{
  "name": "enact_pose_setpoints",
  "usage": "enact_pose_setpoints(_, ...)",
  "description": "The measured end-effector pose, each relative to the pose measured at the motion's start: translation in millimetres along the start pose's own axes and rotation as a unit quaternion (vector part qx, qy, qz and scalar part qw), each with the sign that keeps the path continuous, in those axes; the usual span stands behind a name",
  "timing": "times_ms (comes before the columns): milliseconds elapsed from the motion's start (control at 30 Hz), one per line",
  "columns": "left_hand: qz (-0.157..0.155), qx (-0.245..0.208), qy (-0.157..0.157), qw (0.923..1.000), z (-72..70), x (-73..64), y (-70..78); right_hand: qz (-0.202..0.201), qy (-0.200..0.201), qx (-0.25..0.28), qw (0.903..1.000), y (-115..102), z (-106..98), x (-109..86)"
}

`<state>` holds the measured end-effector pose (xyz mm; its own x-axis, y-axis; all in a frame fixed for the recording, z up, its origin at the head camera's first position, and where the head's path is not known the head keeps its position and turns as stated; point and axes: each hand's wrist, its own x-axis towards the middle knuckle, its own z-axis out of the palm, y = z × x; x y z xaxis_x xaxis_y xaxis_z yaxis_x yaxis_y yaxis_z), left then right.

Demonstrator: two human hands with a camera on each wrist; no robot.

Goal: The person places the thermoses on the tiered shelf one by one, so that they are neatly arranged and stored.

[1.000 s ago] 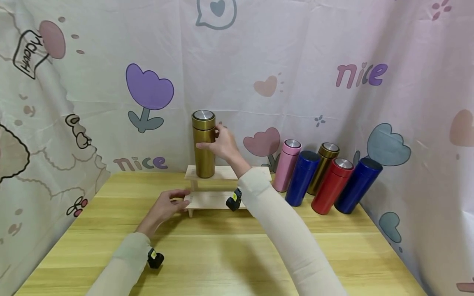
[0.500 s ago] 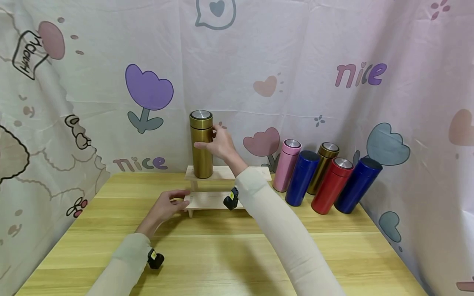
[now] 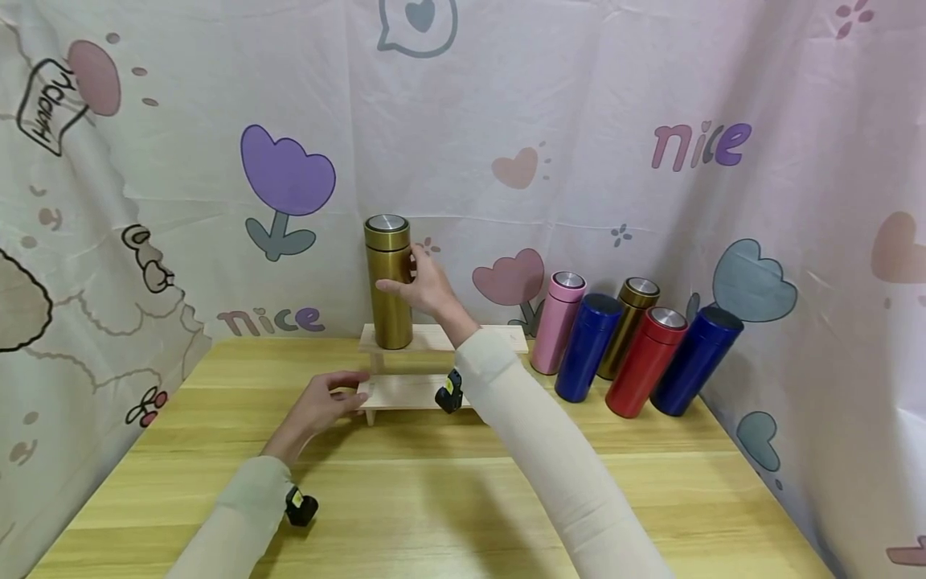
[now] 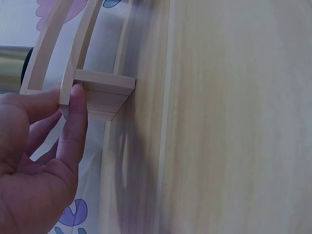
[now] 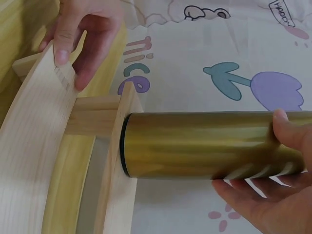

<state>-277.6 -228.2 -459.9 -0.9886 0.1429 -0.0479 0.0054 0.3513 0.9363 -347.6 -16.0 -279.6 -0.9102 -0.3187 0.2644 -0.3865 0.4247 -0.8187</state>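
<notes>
Bottle (image 3: 391, 314), gold, 1: upright on left end of upper shelf (image 3: 436, 338), right hand (image 3: 427, 289) gripping it, thumb and fingers half-curled around. Left hand (image 3: 321, 402): thumb and fingers pinching left end of lower shelf (image 3: 405, 392). Other bottles (image 3: 646, 362), 5: on table (image 3: 405, 498), at right.

We log one gold flask (image 3: 387, 264): metallic sheen, cap on, silver disc on top, thin dark seam beneath the cap. Upright, left of centre in the head view, its dark-rimmed base on the upper board, towards that board's left end. We also log the stand (image 3: 408, 392): pale wood, two stepped tiers, mid-frame, the lower one partly hidden at right.
</notes>
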Motion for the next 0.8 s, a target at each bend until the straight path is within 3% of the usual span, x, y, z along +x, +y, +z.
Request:
enact_pose_setpoints(500, -0.009, -0.007, -0.002, 0.9999, 2.2, -0.1, 0.9, -0.008, -0.043, -0.013, 0.9989, 3.5, -9.9, 1.9)
enact_pose_setpoints(800, -0.007, -0.004, -0.006, 0.9999, -0.9, 0.8, 0.8, -0.016, -0.038, -0.014, 0.9991, 5.8, -7.8, 4.0)
